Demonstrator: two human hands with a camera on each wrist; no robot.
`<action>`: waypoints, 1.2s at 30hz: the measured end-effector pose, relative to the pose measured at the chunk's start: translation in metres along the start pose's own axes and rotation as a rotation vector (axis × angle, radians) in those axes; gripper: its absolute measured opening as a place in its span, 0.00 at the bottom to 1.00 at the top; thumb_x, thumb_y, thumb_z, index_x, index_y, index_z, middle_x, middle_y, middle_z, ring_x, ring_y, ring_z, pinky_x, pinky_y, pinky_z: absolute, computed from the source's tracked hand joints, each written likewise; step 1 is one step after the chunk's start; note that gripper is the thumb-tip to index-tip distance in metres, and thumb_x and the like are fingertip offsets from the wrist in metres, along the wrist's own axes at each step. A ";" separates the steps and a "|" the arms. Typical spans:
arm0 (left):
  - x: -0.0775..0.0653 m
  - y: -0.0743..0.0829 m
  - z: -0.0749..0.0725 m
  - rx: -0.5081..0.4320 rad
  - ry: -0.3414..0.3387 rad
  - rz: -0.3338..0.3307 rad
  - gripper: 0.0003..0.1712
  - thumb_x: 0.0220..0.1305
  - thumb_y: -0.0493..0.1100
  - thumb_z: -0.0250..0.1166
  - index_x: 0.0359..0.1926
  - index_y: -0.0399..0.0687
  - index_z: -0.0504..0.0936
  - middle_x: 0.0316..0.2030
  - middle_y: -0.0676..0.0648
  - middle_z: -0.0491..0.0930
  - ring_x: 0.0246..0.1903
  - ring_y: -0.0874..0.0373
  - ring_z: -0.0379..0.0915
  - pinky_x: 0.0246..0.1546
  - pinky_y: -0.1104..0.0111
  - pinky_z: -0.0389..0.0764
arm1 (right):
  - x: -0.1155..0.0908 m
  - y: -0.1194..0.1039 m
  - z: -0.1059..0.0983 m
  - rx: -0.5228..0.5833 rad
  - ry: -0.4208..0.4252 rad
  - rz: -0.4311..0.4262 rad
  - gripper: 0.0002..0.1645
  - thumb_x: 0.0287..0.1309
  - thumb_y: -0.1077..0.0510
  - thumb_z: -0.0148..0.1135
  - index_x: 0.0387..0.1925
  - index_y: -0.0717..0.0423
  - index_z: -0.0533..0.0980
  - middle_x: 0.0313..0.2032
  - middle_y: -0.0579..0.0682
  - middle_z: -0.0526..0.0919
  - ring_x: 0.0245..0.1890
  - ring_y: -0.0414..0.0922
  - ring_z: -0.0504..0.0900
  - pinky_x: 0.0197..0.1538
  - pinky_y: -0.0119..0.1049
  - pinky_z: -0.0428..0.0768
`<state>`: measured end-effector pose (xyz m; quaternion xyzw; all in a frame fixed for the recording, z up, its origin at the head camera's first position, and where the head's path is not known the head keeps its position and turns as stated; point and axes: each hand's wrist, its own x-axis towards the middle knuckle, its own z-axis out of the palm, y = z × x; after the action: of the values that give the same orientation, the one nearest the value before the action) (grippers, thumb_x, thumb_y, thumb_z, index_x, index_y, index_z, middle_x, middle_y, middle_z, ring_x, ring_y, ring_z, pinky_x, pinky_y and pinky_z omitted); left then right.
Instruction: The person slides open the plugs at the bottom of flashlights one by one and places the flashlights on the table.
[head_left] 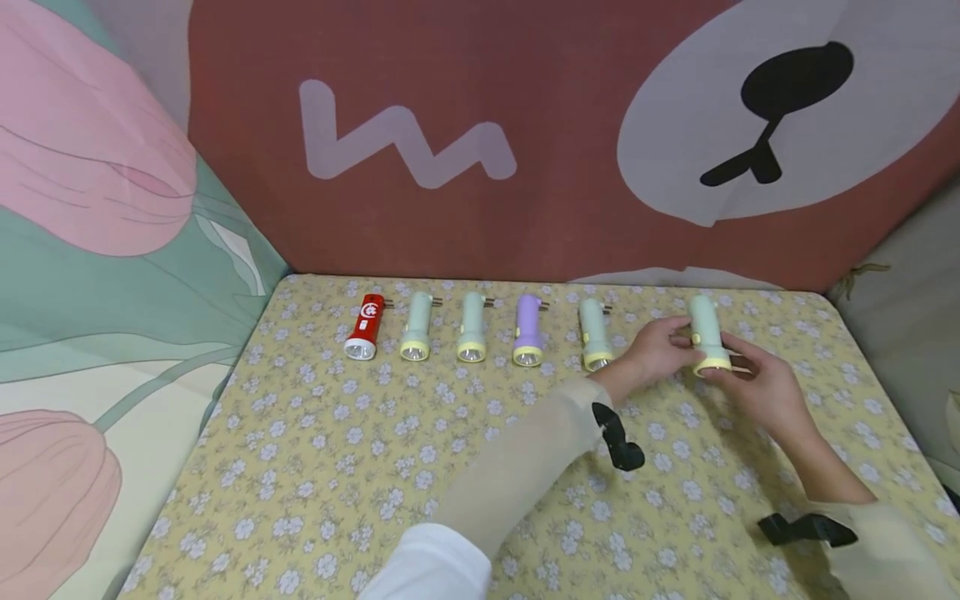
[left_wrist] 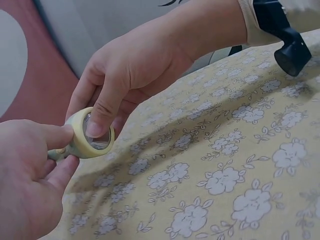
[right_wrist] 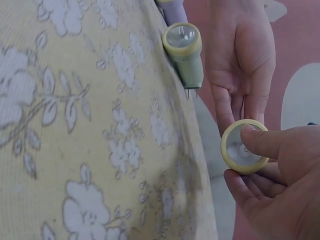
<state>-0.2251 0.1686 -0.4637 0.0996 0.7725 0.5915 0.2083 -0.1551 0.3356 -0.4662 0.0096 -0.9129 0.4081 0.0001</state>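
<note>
A pale green flashlight [head_left: 705, 327] with a yellow rim is between my two hands, at the right of the row. My left hand [head_left: 662, 352] pinches its side with thumb and fingers near the head. From the other side my right hand [head_left: 768, 392] grips it. In the left wrist view the right thumb lies across the lens of the flashlight [left_wrist: 80, 131], and the left hand [left_wrist: 27, 172] holds its rim. The right wrist view shows the lens end of the flashlight [right_wrist: 231, 159] facing the camera, its body hidden behind.
Left of my hands several flashlights stand in a row: red [head_left: 365, 329], pale green [head_left: 417, 327], another pale green [head_left: 472, 327], purple [head_left: 527, 329], and pale green [head_left: 593, 329], with plug prongs showing. The floral cloth [head_left: 337, 483] covers the table; a printed brown curtain [head_left: 450, 225] rises behind.
</note>
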 end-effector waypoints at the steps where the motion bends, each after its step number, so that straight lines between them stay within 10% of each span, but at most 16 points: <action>1: -0.001 0.000 -0.001 -0.002 -0.009 0.014 0.37 0.65 0.37 0.72 0.73 0.54 0.71 0.56 0.52 0.83 0.48 0.66 0.81 0.39 0.78 0.81 | -0.001 -0.001 0.000 0.003 0.000 -0.004 0.43 0.72 0.51 0.62 0.78 0.61 0.55 0.68 0.75 0.65 0.58 0.74 0.73 0.35 0.21 0.82; 10: -0.010 0.010 -0.020 -0.012 -0.107 0.086 0.40 0.67 0.36 0.70 0.76 0.54 0.66 0.68 0.55 0.70 0.56 0.64 0.77 0.41 0.76 0.82 | -0.006 -0.015 -0.001 -0.012 0.040 -0.038 0.42 0.71 0.53 0.64 0.78 0.59 0.57 0.65 0.74 0.70 0.55 0.69 0.78 0.36 0.22 0.83; 17: -0.022 0.018 -0.031 0.003 -0.134 0.108 0.41 0.68 0.36 0.69 0.77 0.55 0.63 0.70 0.55 0.67 0.59 0.63 0.76 0.42 0.77 0.81 | -0.011 -0.029 -0.001 0.001 0.063 -0.089 0.41 0.69 0.56 0.66 0.77 0.60 0.60 0.65 0.74 0.70 0.43 0.16 0.71 0.37 0.16 0.80; 36: -0.058 0.024 -0.076 0.006 -0.181 0.229 0.42 0.70 0.35 0.66 0.79 0.46 0.57 0.74 0.46 0.58 0.59 0.57 0.76 0.45 0.78 0.81 | -0.018 -0.072 0.012 0.041 0.087 -0.269 0.39 0.63 0.68 0.69 0.73 0.66 0.65 0.59 0.68 0.74 0.48 0.17 0.71 0.44 0.12 0.77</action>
<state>-0.2084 0.0862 -0.4123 0.2406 0.7358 0.5979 0.2079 -0.1356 0.2787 -0.4205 0.1144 -0.8940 0.4230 0.0940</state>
